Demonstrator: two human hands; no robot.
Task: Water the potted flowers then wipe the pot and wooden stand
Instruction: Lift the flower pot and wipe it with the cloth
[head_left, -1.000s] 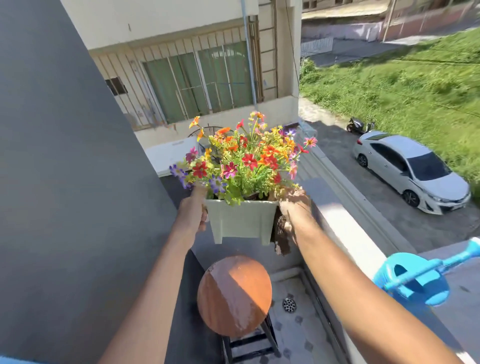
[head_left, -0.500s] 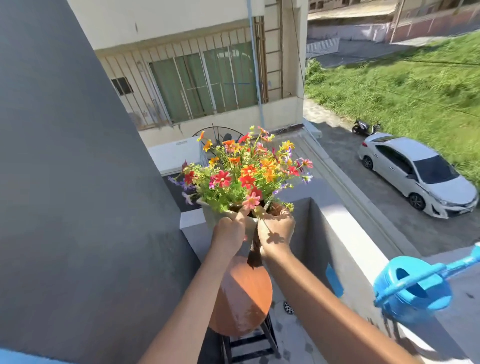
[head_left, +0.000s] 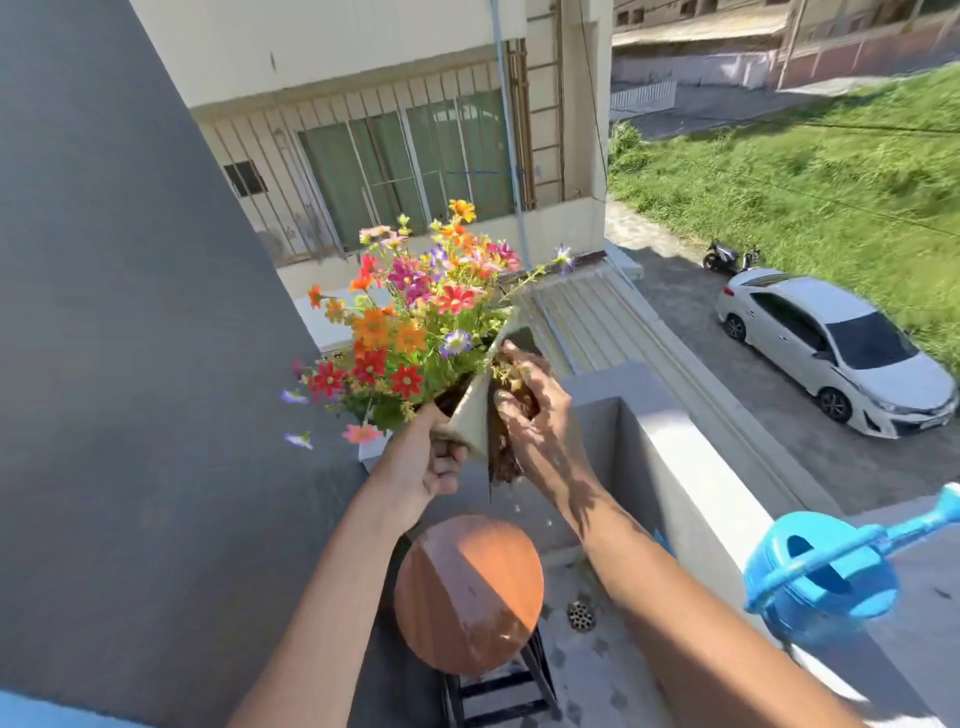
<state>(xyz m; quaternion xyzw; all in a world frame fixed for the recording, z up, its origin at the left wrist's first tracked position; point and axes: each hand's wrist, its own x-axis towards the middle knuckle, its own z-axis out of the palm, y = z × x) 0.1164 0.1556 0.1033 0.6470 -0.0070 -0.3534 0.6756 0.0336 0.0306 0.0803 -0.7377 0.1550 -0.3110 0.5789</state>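
Note:
I hold the pale green square pot (head_left: 474, 415) in the air, tipped over to the left, so its bunch of red, orange and purple flowers (head_left: 410, 332) leans up and left. My left hand (head_left: 428, 465) grips the pot's lower corner. My right hand (head_left: 537, 415) presses a brown cloth (head_left: 503, 460) against the pot's right side. A few water drops fall below the cloth. The round wooden stand top (head_left: 467, 592) sits bare and partly wet underneath, on a black frame.
A blue watering can (head_left: 826, 577) stands on the white parapet ledge (head_left: 691, 467) at the right. A dark grey wall (head_left: 130, 364) closes the left side. A floor drain (head_left: 581, 616) lies beside the stand. Far below are a street and a white car.
The pot has been lifted and tipped to the left above the stand. My right hand with the cloth has moved onto the pot's right side.

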